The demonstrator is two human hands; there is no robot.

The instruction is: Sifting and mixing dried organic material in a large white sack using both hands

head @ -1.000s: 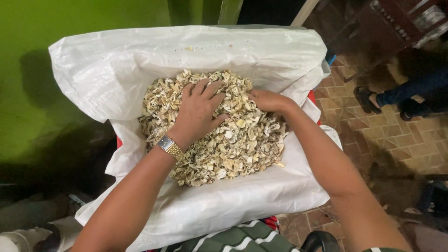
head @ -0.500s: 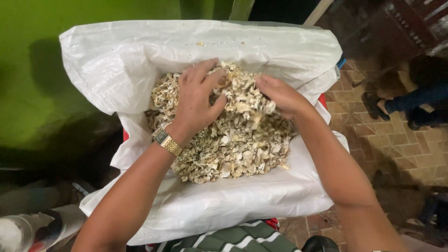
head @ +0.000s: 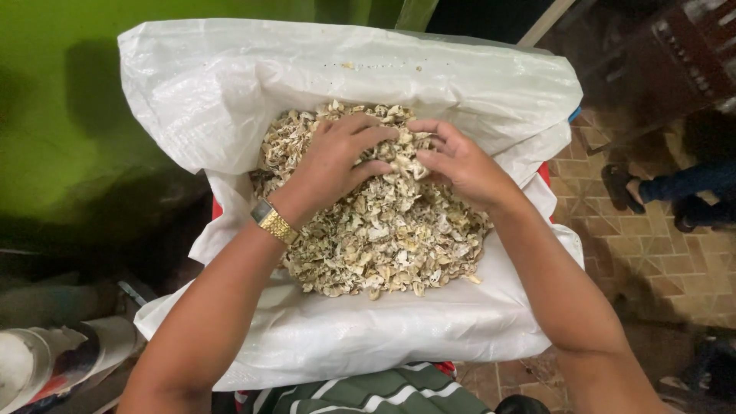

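Observation:
A large white woven sack point(head: 230, 92) lies open in front of me, holding a heap of pale, dry shell-like pieces point(head: 383, 245). My left hand point(head: 337, 161), with a gold watch on its wrist, rests palm-down on the top of the heap with fingers spread and curled into the pieces. My right hand point(head: 460, 161) sits beside it on the right, fingers bent toward the left hand and pinching at pieces between the two hands. Both forearms reach in from the bottom of the view.
A green wall point(head: 69, 100) stands behind the sack on the left. Brick-patterned floor point(head: 636, 245) lies on the right, where another person's legs and sandalled feet point(head: 659, 192) show. A striped cloth point(head: 368, 391) is at the bottom, a white cylindrical object point(head: 46, 368) at bottom left.
Both hands have moved up toward the far side of the heap and drawn closer together, fingers now meeting over the pieces. The view has shifted slightly.

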